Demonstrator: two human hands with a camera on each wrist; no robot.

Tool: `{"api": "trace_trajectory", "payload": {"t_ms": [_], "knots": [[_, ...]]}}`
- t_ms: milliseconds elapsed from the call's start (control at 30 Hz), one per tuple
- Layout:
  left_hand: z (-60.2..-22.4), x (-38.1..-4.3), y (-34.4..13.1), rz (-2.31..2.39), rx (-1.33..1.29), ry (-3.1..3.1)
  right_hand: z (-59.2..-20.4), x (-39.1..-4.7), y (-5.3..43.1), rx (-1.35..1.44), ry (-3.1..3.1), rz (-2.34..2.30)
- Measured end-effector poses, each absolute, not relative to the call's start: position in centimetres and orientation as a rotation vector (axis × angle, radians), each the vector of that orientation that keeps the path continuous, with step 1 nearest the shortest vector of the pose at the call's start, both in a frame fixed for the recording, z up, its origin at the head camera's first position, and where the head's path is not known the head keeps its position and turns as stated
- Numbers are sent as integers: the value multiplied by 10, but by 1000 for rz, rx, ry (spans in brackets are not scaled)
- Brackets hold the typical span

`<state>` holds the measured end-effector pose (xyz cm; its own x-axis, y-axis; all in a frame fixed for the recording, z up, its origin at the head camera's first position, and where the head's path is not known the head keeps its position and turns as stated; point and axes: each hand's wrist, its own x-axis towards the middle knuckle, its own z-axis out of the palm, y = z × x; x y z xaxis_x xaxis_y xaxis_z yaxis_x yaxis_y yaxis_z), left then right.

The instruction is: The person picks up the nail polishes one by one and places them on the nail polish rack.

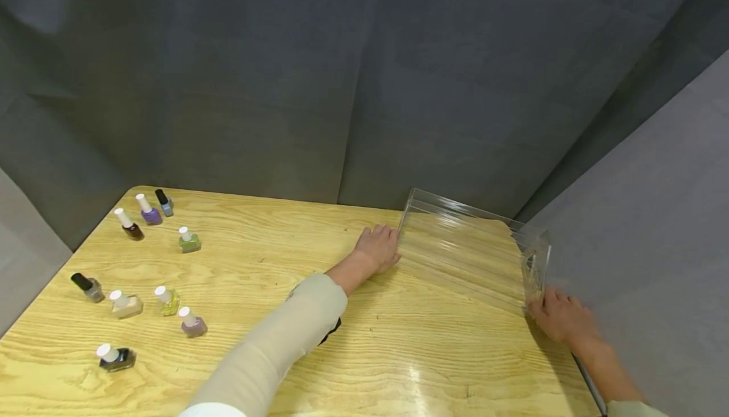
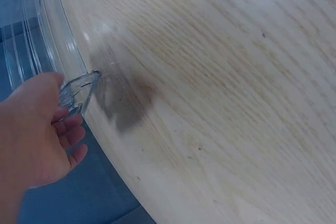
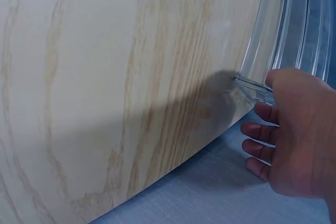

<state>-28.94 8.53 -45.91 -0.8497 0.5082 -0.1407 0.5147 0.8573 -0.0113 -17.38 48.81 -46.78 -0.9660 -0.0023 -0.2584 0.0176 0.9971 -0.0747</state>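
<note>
A clear plastic tiered display rack (image 1: pixel 462 254) stands at the table's back right, its stepped shelves bare. My left hand (image 1: pixel 377 249) grips its left end; in the left wrist view the thumb lies over the clear end panel (image 2: pixel 84 88) and the fingers curl at its outer side. At the opposite end, my right hand (image 1: pixel 564 317) holds the rack's near right corner. The right wrist view shows that thumb on the rack's edge (image 3: pixel 253 88) with curled fingers beside it. The rack hides part of the right fingertips' contact.
Several nail polish bottles (image 1: pixel 190 242) with white or black caps stand spread over the left part of the wooden table (image 1: pixel 319 233). A dark cloth curtain (image 1: pixel 256 88) hangs behind the back edge. A grey panel (image 1: pixel 655 233) rises close by the right edge.
</note>
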Motion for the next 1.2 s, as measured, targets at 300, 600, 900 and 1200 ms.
{"api": "trace_trajectory", "payload": {"t_ms": [300,600,900,1200], "knots": [[-459,-292,87,-19,777,2864,-465,-167,481,-65,2996,-99],[-461,-298,84,114,733,2842,-465,-168,482,-50,3004,-110],[-467,-308,81,187,787,2811,-471,-168,481,-89,3042,-72],[-466,-311,81,117,852,2822,-480,-165,483,-158,3126,-22]]}}
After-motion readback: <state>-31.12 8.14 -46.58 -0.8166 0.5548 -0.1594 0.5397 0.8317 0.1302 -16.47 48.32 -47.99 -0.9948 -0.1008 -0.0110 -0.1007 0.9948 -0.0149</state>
